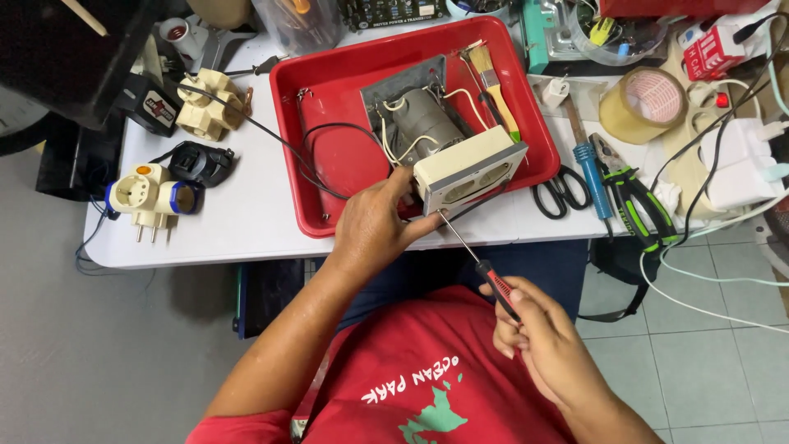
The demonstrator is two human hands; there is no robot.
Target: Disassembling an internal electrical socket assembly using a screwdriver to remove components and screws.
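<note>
While the left hand grips the near end of a cream socket box, fingers curled around its lower left corner and thumb along the side, the right hand is closed around the red-and-black handle of a screwdriver. Its thin shaft slants up and left, and its tip touches the box's lower front edge, just beside the left thumb. The box sits tilted over the near right part of a red tray, its face with two round recesses turned toward the camera. Behind it, inside the tray, a grey cylindrical part is mounted on a metal plate, with pale wires looping around it and a black cable curling across the tray floor. A paintbrush lies against the tray's right wall. On the white table, left of the tray, lie several cream plug adapters. Right of the tray are scissors, a blue soldering iron, green-handled pliers and a roll of tape.
</note>
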